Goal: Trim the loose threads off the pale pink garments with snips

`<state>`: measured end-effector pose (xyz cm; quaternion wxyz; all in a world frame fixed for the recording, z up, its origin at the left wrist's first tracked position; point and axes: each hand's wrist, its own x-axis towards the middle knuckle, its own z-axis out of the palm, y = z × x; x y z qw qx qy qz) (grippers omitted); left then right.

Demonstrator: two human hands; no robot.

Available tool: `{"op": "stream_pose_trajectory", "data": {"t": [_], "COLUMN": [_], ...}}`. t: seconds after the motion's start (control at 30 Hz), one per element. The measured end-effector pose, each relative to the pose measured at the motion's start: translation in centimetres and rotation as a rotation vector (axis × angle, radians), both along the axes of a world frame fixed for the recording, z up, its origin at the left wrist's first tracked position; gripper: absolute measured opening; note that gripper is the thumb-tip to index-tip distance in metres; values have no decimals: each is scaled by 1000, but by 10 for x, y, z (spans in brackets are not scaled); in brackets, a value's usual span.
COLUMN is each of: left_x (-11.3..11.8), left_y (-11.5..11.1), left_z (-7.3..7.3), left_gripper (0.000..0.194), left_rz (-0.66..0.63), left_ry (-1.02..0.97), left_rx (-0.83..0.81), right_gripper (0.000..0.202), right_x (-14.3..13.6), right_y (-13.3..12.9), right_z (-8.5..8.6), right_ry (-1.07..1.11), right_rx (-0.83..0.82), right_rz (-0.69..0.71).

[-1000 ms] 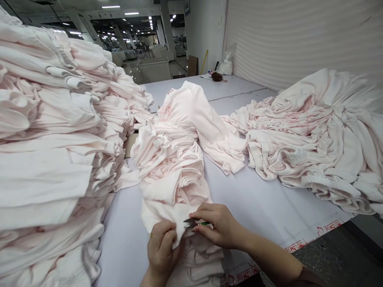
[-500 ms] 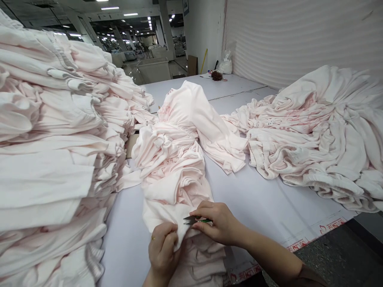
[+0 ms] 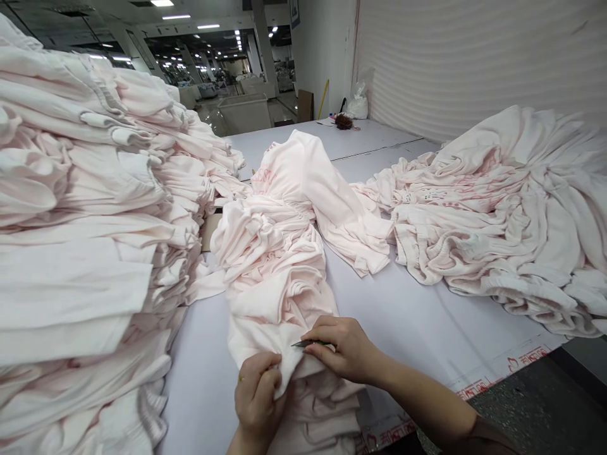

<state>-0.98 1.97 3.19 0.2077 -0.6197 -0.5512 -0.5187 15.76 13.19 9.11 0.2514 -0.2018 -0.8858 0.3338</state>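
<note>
Pale pink cloth fills most of what we see. At the lower centre of the frame, the left hand [image 3: 258, 398] has its fingers curled in tight, pinching a raised fold of a pale pink garment [image 3: 260, 338]; we notice a gold-coloured ring [image 3: 241, 379] on one finger. Just beside it, to the right, the right hand [image 3: 346, 351] is mostly closed around a pair of dark-bladed snips [image 3: 300, 344], thumb below and fingers above. The blades look drawn together, and their tip points left, over the garment; we cannot tell whether it touches the fabric.

The garment lies at the near end of a bunched row of cloth [image 3: 272, 246] running up the middle of the frame. Another garment [image 3: 327, 183] is draped at the far end, one part hanging toward the right. A tall stack of garments [image 3: 76, 183] fills the left side, and a looser heap [image 3: 502, 215] spreads across the right. We see the white table [image 3: 393, 322] beneath, and farther back, at the upper centre, a brown bundle [image 3: 344, 121] near a white plastic bag [image 3: 358, 104].
</note>
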Motion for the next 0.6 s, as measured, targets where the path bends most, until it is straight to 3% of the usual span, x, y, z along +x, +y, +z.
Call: {"op": "stream_pose_trajectory", "data": {"t": [0.1,0.17,0.27,0.33,0.47,0.6], "left_x": [-2,-1,2,4,6,8], "left_y": [-1,-1,-2,-2,-1,2], "left_z": [-2,0,8,14,21,23], "left_gripper": [18,6,30,42,48,50], "left_rz": [-35,-52,-15,-58,-184,-238], "left_ry": [-65,-323,-862,-1069,-1265,-1335], "left_rx": [-33,-165,-384,-449,-496,-510], "right_gripper": [21,18,16,14,20,19], "right_x": [-4,-7,-10,-10,-11,-16], "right_y": [0,1,3,4,1,-1], "right_z": [-3,-5,-3,0,4,4], "right_ry": [-18,-11,14,15,-5,4], "right_rx": [10,39,52,63,196,261], "right_rz": [-16,-50,-71,-32,25,31]}}
